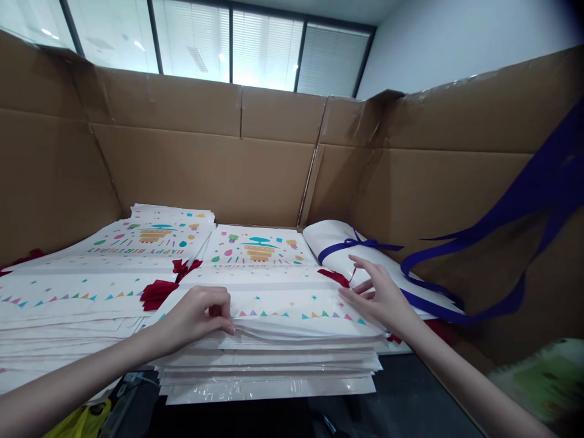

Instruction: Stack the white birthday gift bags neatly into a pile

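A stack of white birthday-print bags (269,286) lies flat in front of me inside a big cardboard enclosure. My left hand (196,316) pinches the front left edge of the top bags, fingers curled over the edge. At the stack's right edge, my right hand (378,292) rests with fingers spread, next to a red ribbon (335,277). A rolled white bundle tied with a blue ribbon (351,244) lies just behind the right hand.
A second stack of the same bags (91,280) lies to the left, with red bows (159,289) between the stacks. Cardboard walls (205,164) close in the back and sides. Long blue ribbons (502,243) hang at the right. A dark surface (401,401) shows below.
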A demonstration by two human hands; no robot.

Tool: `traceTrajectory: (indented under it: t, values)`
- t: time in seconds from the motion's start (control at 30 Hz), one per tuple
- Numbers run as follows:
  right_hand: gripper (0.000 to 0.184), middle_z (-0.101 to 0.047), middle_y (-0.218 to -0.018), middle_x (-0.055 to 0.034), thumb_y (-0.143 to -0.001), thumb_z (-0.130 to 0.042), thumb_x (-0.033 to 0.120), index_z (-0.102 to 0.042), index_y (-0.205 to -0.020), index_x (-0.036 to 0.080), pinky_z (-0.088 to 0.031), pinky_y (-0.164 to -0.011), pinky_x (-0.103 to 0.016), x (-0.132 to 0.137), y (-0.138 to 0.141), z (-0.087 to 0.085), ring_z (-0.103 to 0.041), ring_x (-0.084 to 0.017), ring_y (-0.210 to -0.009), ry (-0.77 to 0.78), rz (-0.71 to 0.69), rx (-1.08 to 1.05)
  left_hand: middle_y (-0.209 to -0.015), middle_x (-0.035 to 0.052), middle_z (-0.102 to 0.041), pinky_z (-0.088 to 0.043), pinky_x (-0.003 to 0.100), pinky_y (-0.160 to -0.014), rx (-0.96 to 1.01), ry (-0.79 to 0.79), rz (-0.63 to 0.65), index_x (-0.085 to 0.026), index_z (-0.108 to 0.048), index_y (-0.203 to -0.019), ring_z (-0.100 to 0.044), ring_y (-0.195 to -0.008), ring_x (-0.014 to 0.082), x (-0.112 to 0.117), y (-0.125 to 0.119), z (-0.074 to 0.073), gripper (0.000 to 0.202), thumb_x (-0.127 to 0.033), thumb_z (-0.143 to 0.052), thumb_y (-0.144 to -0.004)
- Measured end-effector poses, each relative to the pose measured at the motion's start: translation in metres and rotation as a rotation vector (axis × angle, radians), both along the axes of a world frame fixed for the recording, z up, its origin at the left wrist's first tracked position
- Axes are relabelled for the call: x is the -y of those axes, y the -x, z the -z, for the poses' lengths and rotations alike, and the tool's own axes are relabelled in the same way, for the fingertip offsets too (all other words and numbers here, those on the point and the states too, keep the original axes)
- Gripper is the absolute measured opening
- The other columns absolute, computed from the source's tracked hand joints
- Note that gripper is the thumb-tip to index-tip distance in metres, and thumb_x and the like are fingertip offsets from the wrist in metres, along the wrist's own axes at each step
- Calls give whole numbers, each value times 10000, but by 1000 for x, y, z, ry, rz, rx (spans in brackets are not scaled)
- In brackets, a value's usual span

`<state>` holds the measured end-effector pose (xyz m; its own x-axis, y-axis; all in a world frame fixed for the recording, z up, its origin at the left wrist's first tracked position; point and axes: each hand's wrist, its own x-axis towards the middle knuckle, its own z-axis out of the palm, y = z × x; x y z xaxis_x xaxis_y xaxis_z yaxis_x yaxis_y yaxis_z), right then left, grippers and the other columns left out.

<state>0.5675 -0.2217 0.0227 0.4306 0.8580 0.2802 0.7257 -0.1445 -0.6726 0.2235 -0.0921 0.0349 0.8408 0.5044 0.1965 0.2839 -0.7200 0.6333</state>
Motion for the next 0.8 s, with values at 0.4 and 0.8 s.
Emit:
traceTrajectory:
  t: [0.4, 0.8]
  values:
    - [267, -638, -1002, -68, -833, -698, 271, -626, -1077, 188, -469, -787, -360, -19, 124, -21, -580, -229, -938, 89, -696, 646, -707, -14, -570, -374, 195, -589, 72, -209, 87, -151, -556, -727, -512, -631, 104, -2, -7, 2, 275, -336, -573, -931]
    - [175, -660, -963, -50, -849, -682, 271, -620, -984, 178, -446, -814, -316, -34, 116, 3, -601, -205, -916, 148, -660, 571, -785, -3, -595, -376, 204, -633, 17, -341, 103, -165, -565, -797, -545, -698, 123, -7, 6, 18, 136, -212, -573, -924]
